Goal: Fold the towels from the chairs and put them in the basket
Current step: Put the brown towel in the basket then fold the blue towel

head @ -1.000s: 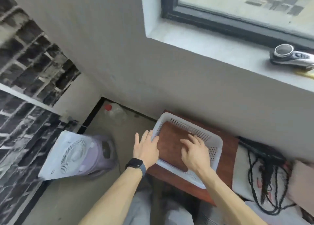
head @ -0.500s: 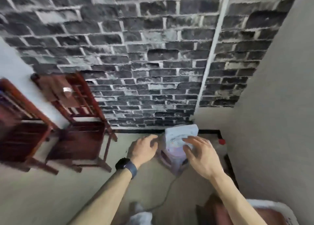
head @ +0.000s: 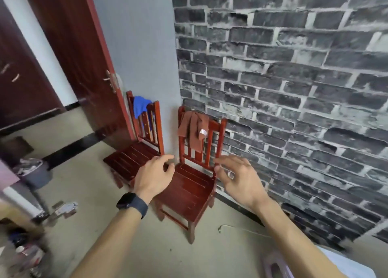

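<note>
Two small red wooden chairs stand against the wall. A brown towel [head: 192,128] with a white tag hangs over the backrest of the nearer chair [head: 190,190]. A blue towel [head: 140,106] is draped on the backrest of the farther chair [head: 134,158]. My left hand [head: 154,176], a dark watch on its wrist, hovers over the nearer chair's seat with relaxed fingers and holds nothing. My right hand [head: 239,178] is held out beside that seat, fingers spread, empty. The basket is out of sight.
A dark brick-pattern wall [head: 294,89] runs behind the chairs on the right. A red-brown door [head: 69,53] stands open at the left. A grey bin [head: 34,172] and clutter lie at the left. A thin cable [head: 237,228] lies on the floor.
The view has swung left from the basket with a folded brown towel, past the fan, to the two chairs. Both hands left the basket and are now held out over the nearer chair.
</note>
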Available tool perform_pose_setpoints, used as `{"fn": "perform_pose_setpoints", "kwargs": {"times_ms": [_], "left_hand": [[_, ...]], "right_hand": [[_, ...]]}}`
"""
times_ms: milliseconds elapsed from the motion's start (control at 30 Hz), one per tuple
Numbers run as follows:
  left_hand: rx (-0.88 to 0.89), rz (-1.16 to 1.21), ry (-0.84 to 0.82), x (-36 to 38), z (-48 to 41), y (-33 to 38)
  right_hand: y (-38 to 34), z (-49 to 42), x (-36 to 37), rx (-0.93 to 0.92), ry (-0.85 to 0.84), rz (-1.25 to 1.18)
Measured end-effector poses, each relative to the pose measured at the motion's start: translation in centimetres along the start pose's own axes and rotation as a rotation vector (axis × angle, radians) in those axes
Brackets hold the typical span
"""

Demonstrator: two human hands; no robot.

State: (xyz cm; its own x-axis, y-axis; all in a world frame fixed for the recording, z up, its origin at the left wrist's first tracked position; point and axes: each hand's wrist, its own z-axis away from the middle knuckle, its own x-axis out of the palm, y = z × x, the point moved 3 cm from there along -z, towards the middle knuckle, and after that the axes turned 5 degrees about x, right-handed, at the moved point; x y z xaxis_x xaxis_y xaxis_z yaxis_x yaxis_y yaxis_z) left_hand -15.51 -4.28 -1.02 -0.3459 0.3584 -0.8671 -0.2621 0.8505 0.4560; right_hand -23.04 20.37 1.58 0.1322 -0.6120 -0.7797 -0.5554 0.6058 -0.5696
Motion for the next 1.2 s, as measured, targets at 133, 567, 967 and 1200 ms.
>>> {"fn": "perform_pose_setpoints", "kwargs": {"times_ms": [133, 567, 967, 1200], "left_hand": [[-0.053, 0.017, 0.115, -4.6, -3.0, -6.3], [-0.160, -0.037, 0.151, -9.2, -17.4, -22.4], [-0.175, -0.055, -0.015, -7.8, -40.0, -35.2], [-0.138, -0.065, -0.119, -6.0, -50.6, -40.8]], "right_hand": [[-5.0, -6.8, 4.4, -0.074, -0.031, 0.003], [-12.8, -27.4, 18.9, -0.161, -0.103, -0.101], [-13.4, -50.8, 32.5, -0.072, -0.164, -0.029], [-10.7, -62.1, 39.7, 0.034, -0.244, 0.158]]}}
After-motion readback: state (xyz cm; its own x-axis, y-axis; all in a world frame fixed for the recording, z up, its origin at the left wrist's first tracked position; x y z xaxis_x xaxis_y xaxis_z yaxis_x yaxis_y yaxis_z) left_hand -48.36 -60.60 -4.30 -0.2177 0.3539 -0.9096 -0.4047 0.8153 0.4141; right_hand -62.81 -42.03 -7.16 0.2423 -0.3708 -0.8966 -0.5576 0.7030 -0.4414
